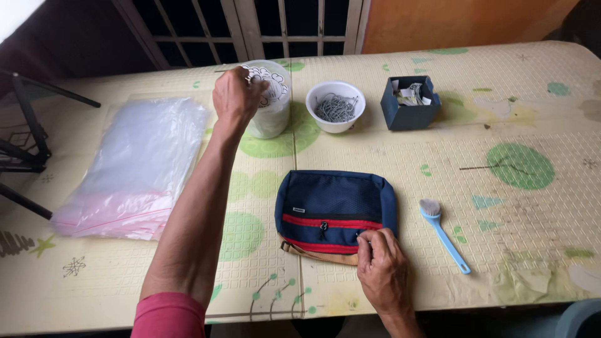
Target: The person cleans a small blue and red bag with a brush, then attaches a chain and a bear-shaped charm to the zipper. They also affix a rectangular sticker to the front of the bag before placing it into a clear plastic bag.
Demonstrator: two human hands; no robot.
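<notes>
Stack of clear plastic bags (134, 166) with pink seal strips lay at the worktop's left. Small white label (298, 210) sat on the navy pouch (335, 203). Open dark-blue box (410, 103) stood at the rear.

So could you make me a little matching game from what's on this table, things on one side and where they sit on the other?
Things:
1. pouch
2. brush
3. white bowl
4. plastic bags

Places:
A. between the clear tub and the dark blue box
B. far left of the table
C. under the right hand's fingertips
D. just right of the pouch

Pairs: 1-C, 2-D, 3-A, 4-B
</notes>
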